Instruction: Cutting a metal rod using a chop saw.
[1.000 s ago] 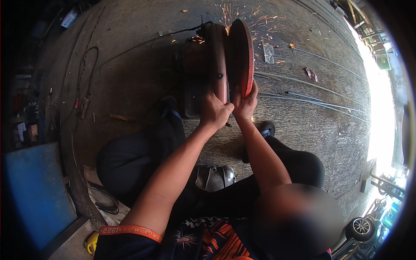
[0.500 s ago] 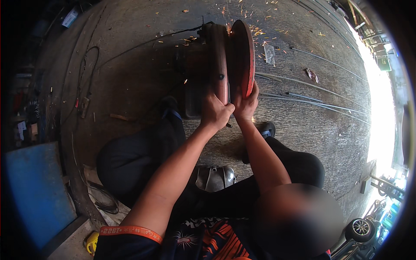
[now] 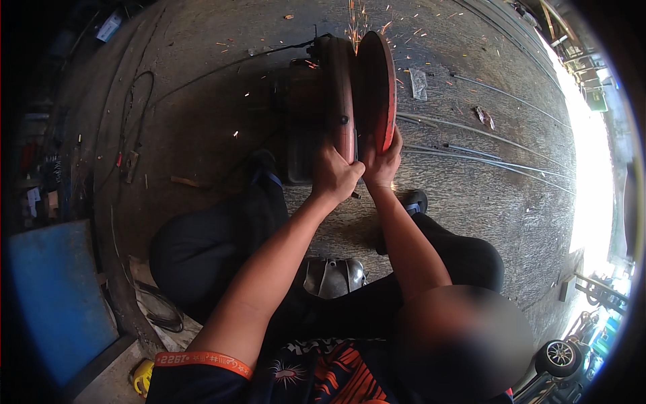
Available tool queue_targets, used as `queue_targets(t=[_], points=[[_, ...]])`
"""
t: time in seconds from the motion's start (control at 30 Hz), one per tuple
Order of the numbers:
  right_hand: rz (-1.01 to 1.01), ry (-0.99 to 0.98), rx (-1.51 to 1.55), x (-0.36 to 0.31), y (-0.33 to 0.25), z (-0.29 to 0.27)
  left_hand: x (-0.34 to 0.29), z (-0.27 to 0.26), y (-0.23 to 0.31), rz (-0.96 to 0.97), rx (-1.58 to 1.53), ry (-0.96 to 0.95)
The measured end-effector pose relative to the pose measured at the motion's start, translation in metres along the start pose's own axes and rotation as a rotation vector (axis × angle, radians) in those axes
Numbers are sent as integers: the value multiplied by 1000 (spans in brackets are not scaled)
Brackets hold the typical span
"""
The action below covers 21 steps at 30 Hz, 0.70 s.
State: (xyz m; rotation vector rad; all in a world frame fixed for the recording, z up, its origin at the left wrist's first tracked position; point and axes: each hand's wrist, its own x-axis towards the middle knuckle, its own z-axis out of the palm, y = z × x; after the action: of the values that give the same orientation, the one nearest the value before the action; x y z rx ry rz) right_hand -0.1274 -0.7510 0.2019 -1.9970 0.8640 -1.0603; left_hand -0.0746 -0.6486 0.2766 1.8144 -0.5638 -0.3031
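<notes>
In front of me on the floor stands a dark motor-driven grinding machine (image 3: pixel 304 114). Beside its right side is a large round red metal disc (image 3: pixel 387 94), seen nearly edge-on. My right hand (image 3: pixel 384 161) is closed around the disc's near edge. My left hand (image 3: pixel 336 173) is closed on the near end of a reddish curved rim (image 3: pixel 344 124), its thumb pointing toward my right hand. Whether this rim belongs to the machine or the workpiece, I cannot tell. Orange sparks (image 3: pixel 355 30) fly from the far end of the gap between rim and disc.
Long thin metal rods (image 3: pixel 498 165) and a clear plastic wrapper (image 3: pixel 418 84) lie to the right. A shiny metal housing (image 3: pixel 334 277) sits between my legs. A cable (image 3: pixel 138 101) runs across the left floor. A blue panel (image 3: pixel 64 303) stands at lower left.
The sparks now rise mostly in a narrow stream from the top, where they had spread wider to the right. Both hands, the disc and the machine look unmoved.
</notes>
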Motion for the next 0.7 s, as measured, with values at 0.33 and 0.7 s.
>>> queue_targets(t=[0.33, 0.7], points=[[-1, 10, -10, 0, 0, 0, -1, -3, 6, -46, -31, -43], [17, 6, -13, 0, -5, -1, 1, -2, 1, -22, -5, -23]])
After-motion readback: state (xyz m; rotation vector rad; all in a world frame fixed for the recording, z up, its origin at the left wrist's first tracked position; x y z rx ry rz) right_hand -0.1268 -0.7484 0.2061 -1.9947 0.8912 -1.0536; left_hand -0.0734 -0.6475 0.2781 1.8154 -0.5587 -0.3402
